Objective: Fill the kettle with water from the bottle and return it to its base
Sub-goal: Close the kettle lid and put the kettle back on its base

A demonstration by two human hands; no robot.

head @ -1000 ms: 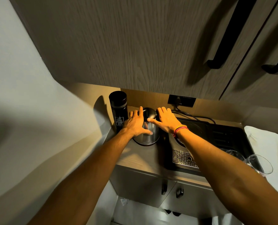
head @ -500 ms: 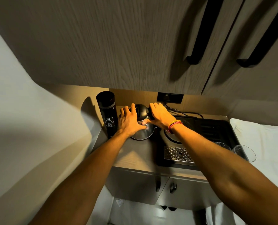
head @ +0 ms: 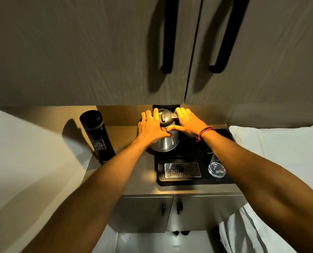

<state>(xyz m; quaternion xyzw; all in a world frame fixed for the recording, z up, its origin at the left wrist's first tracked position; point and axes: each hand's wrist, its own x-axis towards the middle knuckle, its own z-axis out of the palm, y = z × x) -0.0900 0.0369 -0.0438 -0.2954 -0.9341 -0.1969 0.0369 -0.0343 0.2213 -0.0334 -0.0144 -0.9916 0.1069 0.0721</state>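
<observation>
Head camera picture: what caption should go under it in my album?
Both hands, left and right, cup the kettle on the counter, black bottle standing at its left.

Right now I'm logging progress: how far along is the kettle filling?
Nothing looks done yet. The bottle stands capped and upright on the counter, apart from the kettle. In hand: the left hand and right hand rest on either side of the kettle, its lid shut. Left: opening it, pouring water, seating it on its base, which is hidden from view.

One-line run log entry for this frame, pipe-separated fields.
phase: grasping kettle | left hand: on steel kettle side | right hand: at handle side | lid: closed | black cylindrical bottle: upright, capped, left of kettle
</observation>
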